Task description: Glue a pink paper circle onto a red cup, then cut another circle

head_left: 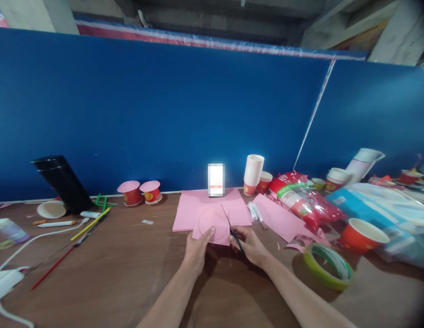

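Note:
My left hand [197, 249] pinches the lower left edge of a small pink paper sheet [212, 223], its thumb lying on top. A drawn circle shows on this sheet. In my right hand [248, 245] is a pair of dark scissors [235, 234], its blades pointing up and left over the sheet's right edge, beside the circle. Whether the blades are parted I cannot make out. Behind the small sheet lies a stack of larger pink paper [184, 209] on the brown table [130, 259].
Two red cups with pink discs [130, 193] stand left of the paper, a black bottle [66, 184] farther left. To the right are stacked white cups [253, 173], a bag of paper cups [293, 196], a red cup [362, 237] and yellow-green tape [328, 269].

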